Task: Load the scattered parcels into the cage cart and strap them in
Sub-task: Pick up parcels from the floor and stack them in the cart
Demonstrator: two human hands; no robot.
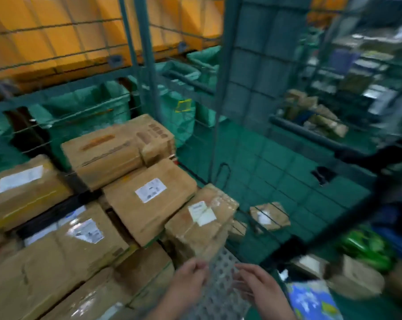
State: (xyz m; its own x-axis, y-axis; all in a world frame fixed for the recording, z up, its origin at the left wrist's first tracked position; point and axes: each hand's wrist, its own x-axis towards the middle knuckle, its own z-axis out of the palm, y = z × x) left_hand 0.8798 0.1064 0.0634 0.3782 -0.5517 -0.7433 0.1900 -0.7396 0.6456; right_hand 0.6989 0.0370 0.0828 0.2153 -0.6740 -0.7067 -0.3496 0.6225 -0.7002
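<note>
Several brown cardboard parcels (149,199) lie stacked inside the wire cage cart (223,93), which fills the left and middle of the view. At the bottom centre both hands hold a grey bubble-wrap parcel (220,289) against the stack. My left hand (188,278) grips its left edge. My right hand (257,285) grips its right edge with curled fingers. A small taped parcel (270,215) lies on the green floor beyond the cage mesh. The frame is blurred.
More loose parcels (354,276), a green bag (368,248) and a blue printed packet (313,301) lie on the floor at lower right. Green sacks (84,105) hang behind the cage. A cart of parcels (315,118) stands at the right rear.
</note>
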